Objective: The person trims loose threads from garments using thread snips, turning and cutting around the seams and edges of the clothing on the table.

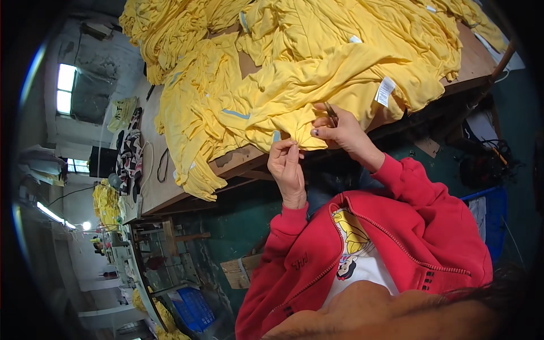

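Note:
My left hand (287, 170) pinches the edge of a yellow garment (306, 126) between thumb and fingers, just off the front edge of the table. Close by on the right, my right hand (347, 136) is closed round small dark thread snips (331, 115), their tips pointing up and away from me. Its thumb rests at the same gathered fabric. Part of the snips is hidden in the palm. A white care label (385, 92) sticks up from the yellow cloth to the right, and a grey-blue strip (235, 114) lies on the cloth to the left.
Heaps of yellow garments (175, 34) cover much of the wooden table (229, 160). A patterned cloth (130, 150) lies at its left end. Blue plastic crates (194, 309) stand low at left and right. A wooden stool (235, 272) is beside me.

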Demonstrator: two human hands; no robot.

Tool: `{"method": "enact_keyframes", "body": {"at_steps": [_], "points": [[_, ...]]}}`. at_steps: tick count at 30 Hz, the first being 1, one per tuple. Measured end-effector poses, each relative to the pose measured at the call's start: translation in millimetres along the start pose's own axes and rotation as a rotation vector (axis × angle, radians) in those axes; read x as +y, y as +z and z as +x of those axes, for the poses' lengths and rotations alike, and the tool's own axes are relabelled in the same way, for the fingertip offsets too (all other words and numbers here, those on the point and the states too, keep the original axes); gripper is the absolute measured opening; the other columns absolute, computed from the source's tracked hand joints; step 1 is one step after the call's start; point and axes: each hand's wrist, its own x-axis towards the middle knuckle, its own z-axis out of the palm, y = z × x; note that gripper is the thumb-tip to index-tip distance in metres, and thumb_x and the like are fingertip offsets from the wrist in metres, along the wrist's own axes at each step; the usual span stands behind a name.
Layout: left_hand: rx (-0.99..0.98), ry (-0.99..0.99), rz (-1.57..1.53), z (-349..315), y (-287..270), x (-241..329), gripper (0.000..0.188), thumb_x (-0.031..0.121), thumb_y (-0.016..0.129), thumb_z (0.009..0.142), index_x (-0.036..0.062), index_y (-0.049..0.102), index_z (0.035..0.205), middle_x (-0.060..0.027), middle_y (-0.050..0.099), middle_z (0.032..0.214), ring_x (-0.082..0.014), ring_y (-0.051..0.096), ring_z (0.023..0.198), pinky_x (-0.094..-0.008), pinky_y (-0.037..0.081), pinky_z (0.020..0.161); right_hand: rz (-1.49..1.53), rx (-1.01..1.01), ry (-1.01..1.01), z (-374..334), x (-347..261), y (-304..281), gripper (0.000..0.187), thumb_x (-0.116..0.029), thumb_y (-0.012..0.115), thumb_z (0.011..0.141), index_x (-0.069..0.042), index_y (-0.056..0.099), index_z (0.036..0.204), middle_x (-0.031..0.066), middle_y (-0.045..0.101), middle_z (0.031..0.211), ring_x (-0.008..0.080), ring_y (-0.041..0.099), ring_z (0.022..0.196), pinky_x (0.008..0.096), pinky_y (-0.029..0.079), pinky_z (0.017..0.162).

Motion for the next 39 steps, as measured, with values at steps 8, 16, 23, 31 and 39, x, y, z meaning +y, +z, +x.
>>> {"method": "enact_keyframes", "body": {"at_steps": [8, 16, 23, 31, 39], "points": [[-0.04, 0.173, 0.656, 1, -12, -1, 0.011, 0.004, 0.066, 0.087, 0.0, 0.057, 0.091, -0.0094, 0.06, 0.089, -0.0213, 0.057, 0.085, -0.0324, 0.044, 0.078, -0.672, 0.148, -0.398, 15, 29, 1, 0.036, 0.002, 0.067, 0.081, 0.004, 0.061, 0.116, 0.0051, 0.062, 0.078, 0.0103, 0.058, 0.07, 0.0266, 0.049, 0.065], [-0.309, 0.527, 1.287, 38, 37, 7, 0.038, -0.002, 0.067, 0.077, 0.0004, 0.057, 0.114, -0.0172, 0.055, 0.11, -0.0371, 0.05, 0.102, -0.0439, 0.042, 0.091, -0.331, 0.148, -0.382, 7, 34, -20, 0.022, 0.005, 0.057, 0.089, 0.004, 0.064, 0.11, 0.0011, 0.064, 0.086, 0.0086, 0.06, 0.077, 0.023, 0.049, 0.07], [-0.035, 0.041, 0.509, 44, 15, 7, 0.011, -0.007, 0.062, 0.084, -0.004, 0.062, 0.095, -0.0083, 0.065, 0.092, -0.0166, 0.062, 0.085, -0.0287, 0.049, 0.081, -0.493, 0.141, -0.414, -6, 2, -22, 0.025, 0.001, 0.063, 0.086, 0.003, 0.064, 0.112, 0.0015, 0.066, 0.087, 0.0052, 0.058, 0.073, 0.0206, 0.046, 0.063], [0.03, -0.153, -0.333, 32, -3, 16, 0.024, -0.003, 0.067, 0.088, -0.003, 0.06, 0.111, -0.016, 0.066, 0.109, -0.0214, 0.065, 0.102, -0.0335, 0.054, 0.093, -0.616, 0.044, -0.476, -10, -7, 4, 0.04, -0.001, 0.07, 0.082, -0.001, 0.057, 0.12, 0.0083, 0.064, 0.087, 0.0126, 0.056, 0.066, 0.0255, 0.045, 0.06], [0.046, -0.213, -0.484, 28, -8, 10, 0.022, -0.005, 0.066, 0.087, -0.0018, 0.064, 0.109, -0.0133, 0.068, 0.108, -0.02, 0.066, 0.1, -0.0321, 0.053, 0.093, -0.786, -0.005, -0.691, -21, -9, 0, 0.048, 0.009, 0.071, 0.072, -0.002, 0.062, 0.118, 0.0144, 0.062, 0.09, 0.0291, 0.061, 0.078, 0.035, 0.049, 0.067]]}}
